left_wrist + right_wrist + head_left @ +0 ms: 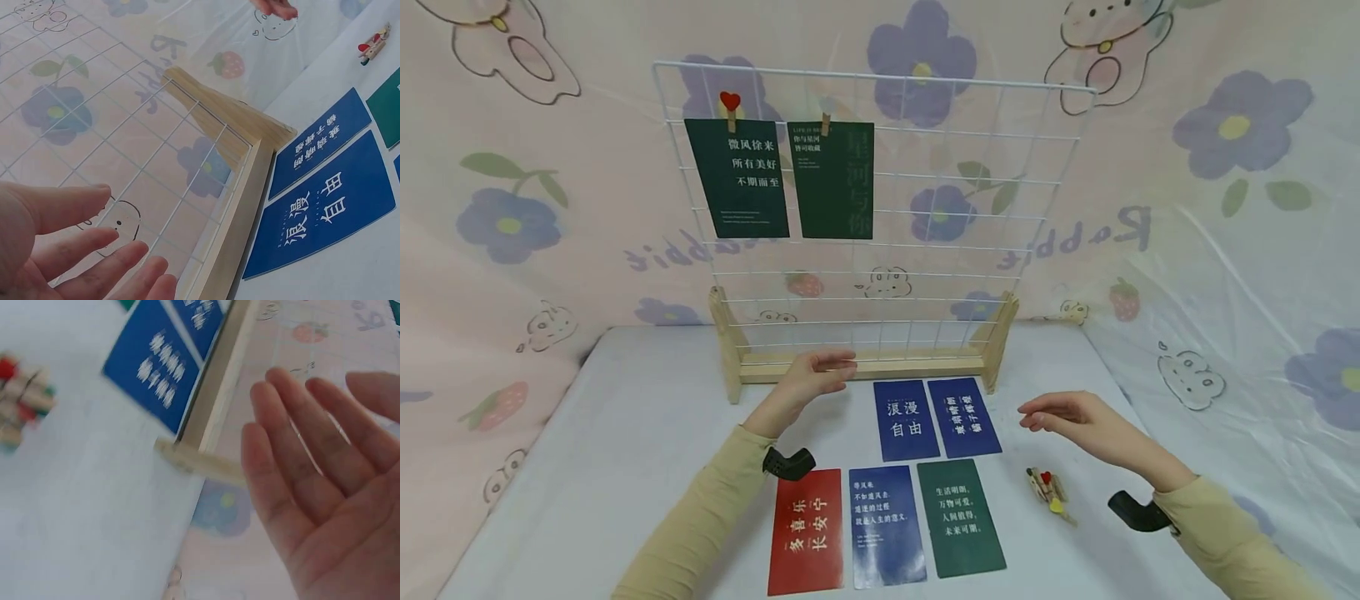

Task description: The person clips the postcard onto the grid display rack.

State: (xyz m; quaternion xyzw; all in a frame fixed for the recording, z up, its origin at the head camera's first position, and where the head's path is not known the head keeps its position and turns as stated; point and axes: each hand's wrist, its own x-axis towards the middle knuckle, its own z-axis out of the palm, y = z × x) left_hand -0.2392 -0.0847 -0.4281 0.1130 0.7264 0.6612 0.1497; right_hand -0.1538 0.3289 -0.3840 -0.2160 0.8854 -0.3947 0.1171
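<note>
My left hand [811,382] hovers before the wooden base [880,367] of a white wire grid rack [955,208], fingers loosely extended and holding nothing. My right hand [1086,425] is in the air above the table's right side, its palm and relaxed fingers bare in the right wrist view. Below it lies a small pile of wooden clips [1049,493]. Two green cards, one [741,179] under a red heart clip [730,104] and another [835,183] under a plain clip [826,125], hang on the grid's upper left.
Two dark blue cards [906,421] lie right before the rack. Nearer to me are a red card [806,533], a blue card [887,527] and a green card [961,518] in a row. A flower-printed cloth [1225,250] hangs behind the white table [595,450].
</note>
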